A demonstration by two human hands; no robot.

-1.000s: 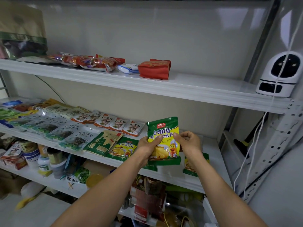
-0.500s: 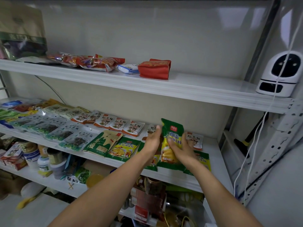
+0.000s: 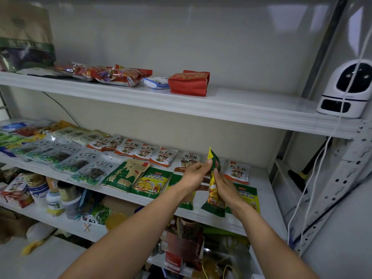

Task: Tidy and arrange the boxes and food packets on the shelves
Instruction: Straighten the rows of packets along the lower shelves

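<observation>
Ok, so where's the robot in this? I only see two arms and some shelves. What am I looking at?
There is no robot here. A person wears a wide-angle camera on the head, so the single picture looks forward and down along their own arms. The left hand and the right hand together hold a green and yellow packet, turned almost edge-on above the middle shelf. Rows of food packets lie flat on that shelf, among them a matching packet. The top shelf carries a few more, such as a red packet, and at its right end stands a small white gadget with a dark face.
</observation>
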